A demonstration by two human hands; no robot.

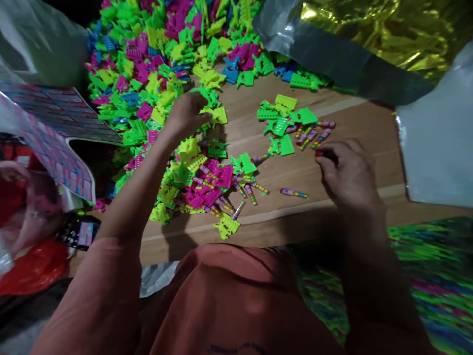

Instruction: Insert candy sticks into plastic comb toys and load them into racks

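My left hand (186, 113) reaches to the edge of a big heap of bright plastic toy pieces (144, 88), its fingers curled. Thumb and fingers close on a yellow plastic toy piece (220, 116); a green one (210, 96) lies against the fingers. At the right, my right hand (349, 165) pinches a small candy tube whose red end (318, 154) shows at the fingertips; the palm hides the rest. Just beyond it lie several candy tubes (308, 138) beside a small group of green and yellow pieces (281, 123). A single candy tube (293, 193) lies nearer me.
Pink and yellow pieces mixed with candy tubes (212, 187) lie on the wooden table (266, 217). A box with gold foil (384, 34) stands at the back right, a white panel (436, 133) at the right. Printed card (55, 133) and a red bag (37, 266) are left.
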